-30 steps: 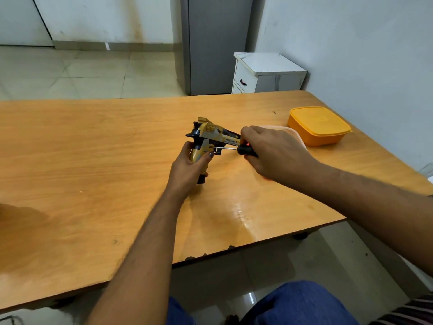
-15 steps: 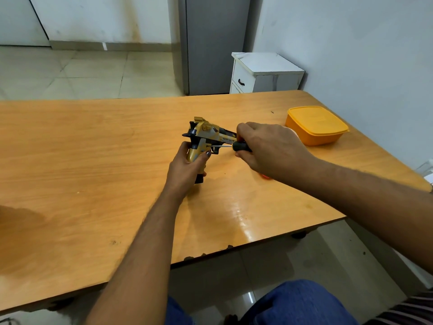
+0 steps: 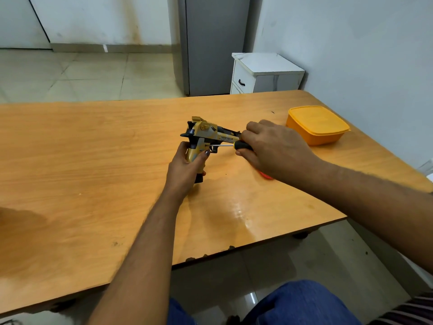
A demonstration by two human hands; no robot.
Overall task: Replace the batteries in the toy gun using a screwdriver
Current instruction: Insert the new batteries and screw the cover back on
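Head view, single camera.

Item 1: toy gun (image 3: 206, 137), one, gold and black. Held upright near the middle of the table (image 3: 93, 160), butt of the grip resting on or just above the wood. The left hand (image 3: 185, 170) wraps the grip, fingers closed round it.

Item 2: screwdriver (image 3: 230, 146), one, black handle, thin metal shaft. The right hand (image 3: 274, 148) closes its fingers round the handle; the shaft lies roughly level, tip against the side of the grip, just above the left thumb.

Item 3: orange lidded container (image 3: 316, 124), one, at the far right of the table, well apart from the gun.

Item 4: a small red-orange object (image 3: 266, 175), one, mostly hidden under the right wrist; what it is cannot be told.

Batteries: none in view, old or new.

Progress, as a judgement: early. The screw on the battery cover is being worked; the cover appears still on. Left to do: free the cover, swap the cells, refit and tighten.
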